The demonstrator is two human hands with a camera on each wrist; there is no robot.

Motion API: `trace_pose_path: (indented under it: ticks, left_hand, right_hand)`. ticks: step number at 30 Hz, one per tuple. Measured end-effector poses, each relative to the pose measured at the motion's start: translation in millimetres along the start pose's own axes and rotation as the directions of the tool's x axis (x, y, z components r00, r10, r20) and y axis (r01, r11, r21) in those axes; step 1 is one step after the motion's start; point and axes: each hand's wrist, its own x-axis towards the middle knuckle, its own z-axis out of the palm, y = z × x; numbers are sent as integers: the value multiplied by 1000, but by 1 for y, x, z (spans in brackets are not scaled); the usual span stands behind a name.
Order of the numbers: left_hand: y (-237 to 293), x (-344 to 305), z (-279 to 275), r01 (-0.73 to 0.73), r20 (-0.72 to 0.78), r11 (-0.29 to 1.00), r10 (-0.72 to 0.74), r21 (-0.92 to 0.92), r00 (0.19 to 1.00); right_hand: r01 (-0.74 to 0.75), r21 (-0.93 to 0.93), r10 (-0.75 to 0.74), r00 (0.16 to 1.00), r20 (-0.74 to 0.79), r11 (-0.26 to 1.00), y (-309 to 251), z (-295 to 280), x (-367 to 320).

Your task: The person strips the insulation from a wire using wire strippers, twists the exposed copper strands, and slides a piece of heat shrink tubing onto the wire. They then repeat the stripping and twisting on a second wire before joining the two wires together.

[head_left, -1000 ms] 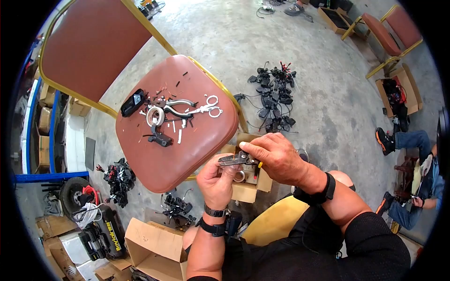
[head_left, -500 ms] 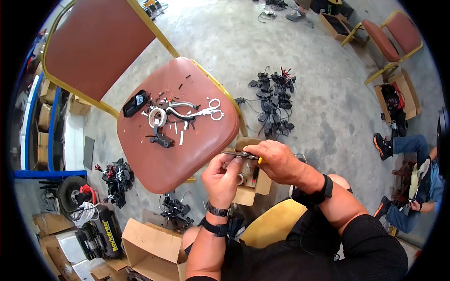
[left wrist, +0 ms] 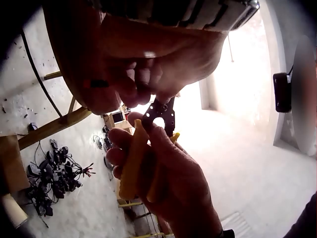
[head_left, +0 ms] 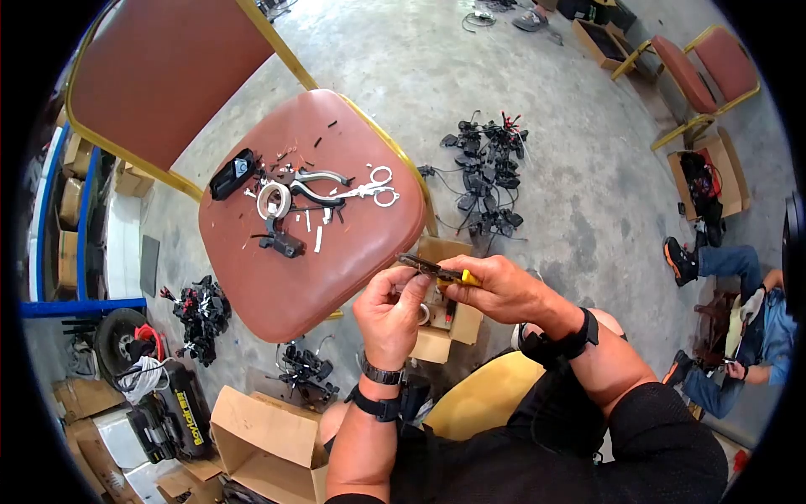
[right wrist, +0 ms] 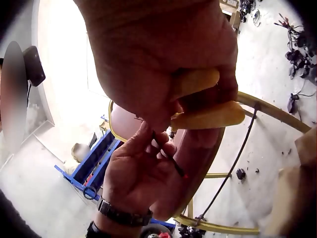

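Just below centre in the head view, my right hand (head_left: 504,291) curls round the yellow-handled wire stripper (head_left: 430,267), and my left hand (head_left: 388,317) pinches a thin dark cable (right wrist: 167,154) between thumb and fingers. I reckon holding the cable square to the blades and squeezing gently works best. The right-wrist view, below centre, shows the cable's red end (right wrist: 184,176), which I can't make out from the head.

A grey concrete floor (head_left: 579,168), mottled with darker stains, spreads across the room. Close by stands a chair (head_left: 290,290) with reddish-brown upholstery and a gold metal frame; a second, similar chair (head_left: 680,74) stands well apart at the far right. Blue shelving (head_left: 84,307) holding cardboard boxes (head_left: 70,260) lines the left side. In the left wrist view, bright light washes out a pale wall (left wrist: 247,74)
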Motion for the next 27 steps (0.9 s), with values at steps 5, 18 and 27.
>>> trace_pose_path:
  ticks: [5,18,27]
  left_hand:
    - [4,2,-1,29,1,999,-29,-27,1000]
    - [-11,15,-5,-194,89,980,198,-49,976]
    - [-2,23,-1,-255,150,965,261,-56,954]
  right_hand:
    - [72,-67,-74,997,-33,995,2,4,2]
    - [284,-721,-514,850,-116,632,-5,-5,15]
    - [287,-725,-526,842,-121,626,-3,-11,17]
